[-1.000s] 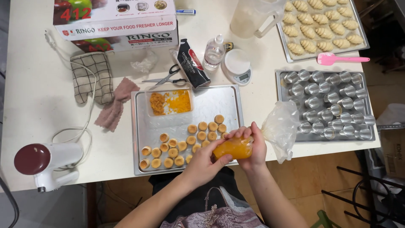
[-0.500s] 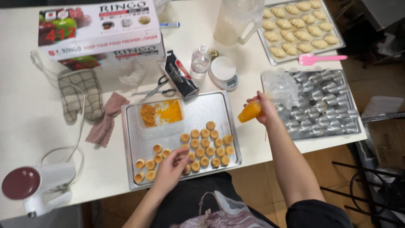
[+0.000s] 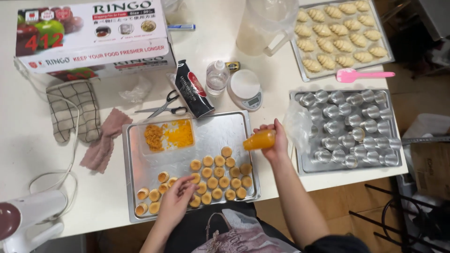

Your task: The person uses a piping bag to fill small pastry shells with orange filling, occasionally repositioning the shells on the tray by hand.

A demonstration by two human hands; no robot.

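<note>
Now the right hand [image 3: 276,140] is gripping an orange piping bag [image 3: 259,139], fingers closed round its fat end, tip pointing left over the right edge of the tray [image 3: 229,122]. The left hand [image 3: 176,199] is resting loosely curled on the tarts [image 3: 218,178] in the front rows; can't tell whether it's pinching one or only touching.

Handling, as a judgement: the bag is looking soft and light, likely slick plastic, so squeezing anywhere is pushing filling out. Best hold is high at the twisted back end, with the tip left free. The tarts are looking small, crumbly and fragile; taking them by the sides with fingertips, not from the top.

Around it: a clear tub [image 3: 168,135] of orange filling is sitting at the tray's back left. Scissors [image 3: 164,107], a dark pouch [image 3: 193,93], a small bottle [image 3: 217,77] and a scale [image 3: 246,89] are lying behind the tray on the tabletop [image 3: 28,154]. A second tray of metal moulds [image 3: 349,129] is sitting to the right, with a plastic bag [image 3: 297,124] at its left edge.

Versus one second ago: both hands were together on the bag at the tray's front edge. Now they're apart, the bag is being held up and right, and the left hand is down on the tarts.
</note>
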